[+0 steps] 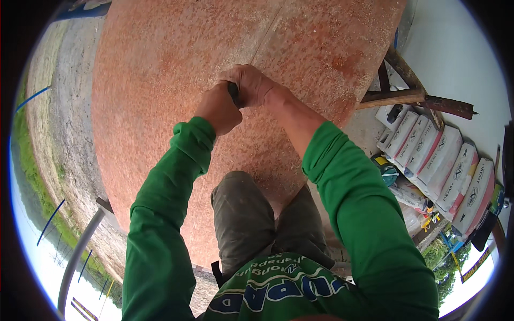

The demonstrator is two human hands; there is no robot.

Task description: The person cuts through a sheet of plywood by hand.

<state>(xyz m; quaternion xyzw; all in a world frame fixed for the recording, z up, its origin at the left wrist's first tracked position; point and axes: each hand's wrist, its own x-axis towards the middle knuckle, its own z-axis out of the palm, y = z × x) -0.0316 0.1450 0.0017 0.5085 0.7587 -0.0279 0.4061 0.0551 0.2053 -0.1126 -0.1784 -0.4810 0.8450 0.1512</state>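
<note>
Both my hands meet above a wide reddish-brown board (pixel 160 69) speckled with pale dust and chips. My left hand (pixel 218 107) is closed, its fingers curled against the other hand. My right hand (pixel 250 85) is closed too, the wrist bent inward from the right. Between them shows a small part of a dark object (pixel 233 92); the rest is covered by my fingers, so its kind cannot be told. A thin straight line runs along the board, reaching away from my hands toward the far edge.
My knees, in grey-brown trousers (pixel 238 219), are close below my hands. At the right are a wooden trestle (pixel 396 97) and a row of packed sacks (pixel 436 158) beside a pale wall (pixel 455 59). A grey metal pipe (pixel 80 251) curves at the lower left, beside rough ground.
</note>
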